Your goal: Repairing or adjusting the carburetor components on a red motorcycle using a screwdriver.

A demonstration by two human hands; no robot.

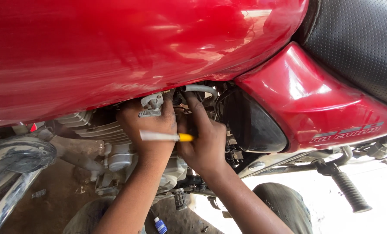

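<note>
below, right hand (204,141) fingers grip screwdriver (165,137).

Bright daylight glares off the red tank (137,47); beneath it the engine sits in shadow, ground at right overexposed, edges slightly soft.
</note>
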